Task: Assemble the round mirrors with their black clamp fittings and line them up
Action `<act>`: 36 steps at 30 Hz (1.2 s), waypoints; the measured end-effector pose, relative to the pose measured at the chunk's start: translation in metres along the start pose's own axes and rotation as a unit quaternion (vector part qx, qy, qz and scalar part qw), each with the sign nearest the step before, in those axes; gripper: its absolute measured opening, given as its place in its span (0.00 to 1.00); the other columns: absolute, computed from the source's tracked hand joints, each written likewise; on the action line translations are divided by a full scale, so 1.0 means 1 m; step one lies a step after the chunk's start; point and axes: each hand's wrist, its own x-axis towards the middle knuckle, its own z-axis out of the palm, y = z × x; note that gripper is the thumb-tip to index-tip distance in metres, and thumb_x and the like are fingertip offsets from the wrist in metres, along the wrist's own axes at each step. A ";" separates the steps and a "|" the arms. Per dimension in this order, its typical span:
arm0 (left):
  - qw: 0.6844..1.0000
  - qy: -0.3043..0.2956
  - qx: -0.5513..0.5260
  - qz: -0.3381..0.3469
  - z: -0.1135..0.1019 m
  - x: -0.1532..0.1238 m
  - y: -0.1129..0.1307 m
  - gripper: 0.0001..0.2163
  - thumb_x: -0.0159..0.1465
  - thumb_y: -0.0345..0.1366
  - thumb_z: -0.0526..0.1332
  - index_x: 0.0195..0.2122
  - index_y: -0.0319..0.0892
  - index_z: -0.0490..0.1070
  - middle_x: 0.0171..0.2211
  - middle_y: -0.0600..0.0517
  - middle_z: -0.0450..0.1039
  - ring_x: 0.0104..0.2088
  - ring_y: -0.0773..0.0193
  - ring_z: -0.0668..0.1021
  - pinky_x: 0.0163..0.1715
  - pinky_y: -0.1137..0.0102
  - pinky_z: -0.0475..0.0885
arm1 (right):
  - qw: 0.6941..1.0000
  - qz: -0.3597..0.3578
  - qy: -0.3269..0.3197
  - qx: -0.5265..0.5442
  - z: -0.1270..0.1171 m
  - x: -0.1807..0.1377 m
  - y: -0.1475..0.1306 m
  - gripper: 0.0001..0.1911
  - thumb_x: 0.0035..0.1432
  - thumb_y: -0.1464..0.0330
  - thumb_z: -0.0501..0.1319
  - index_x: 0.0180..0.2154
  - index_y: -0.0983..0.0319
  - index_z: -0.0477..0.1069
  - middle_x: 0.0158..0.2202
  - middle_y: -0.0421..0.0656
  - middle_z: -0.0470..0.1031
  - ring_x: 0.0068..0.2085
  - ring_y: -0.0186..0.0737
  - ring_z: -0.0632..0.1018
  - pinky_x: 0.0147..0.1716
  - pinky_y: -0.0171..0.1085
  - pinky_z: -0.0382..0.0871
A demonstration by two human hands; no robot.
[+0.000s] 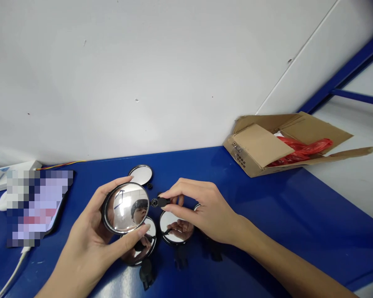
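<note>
My left hand (93,231) grips a round mirror (129,207) with a black rim by its edges, tilted up above the table. Between the thumb and fingers of my right hand (199,203) is a small black plastic mount (163,201). Its ringed round end (154,203) points toward the mirror's right edge, with hardly any gap visible; whether they touch I cannot tell. Below the held mirror lies another round mirror (139,252), partly covered by my left hand. One more mirror (176,229) rests under my right fingers, and a smaller-looking mirror (142,174) lies behind.
Black mounts (146,271) lie along the near side of the blue table (186,165). A small black part (149,186) sits by the rear mirror. At left is a phone (43,207) with a white cable (15,271); an open cardboard box (257,151) with red plastic (304,150) stands right.
</note>
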 end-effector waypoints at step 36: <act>0.996 -0.035 -0.083 -0.017 0.013 -0.012 -0.005 0.49 0.45 0.43 0.89 0.69 0.63 0.72 0.48 0.54 0.86 0.37 0.53 0.88 0.40 0.65 0.90 | 0.973 -0.164 0.035 -0.158 0.013 -0.003 0.002 0.01 0.76 0.71 0.66 0.47 0.59 0.77 0.36 0.41 0.81 0.35 0.38 0.78 0.35 0.37 0.74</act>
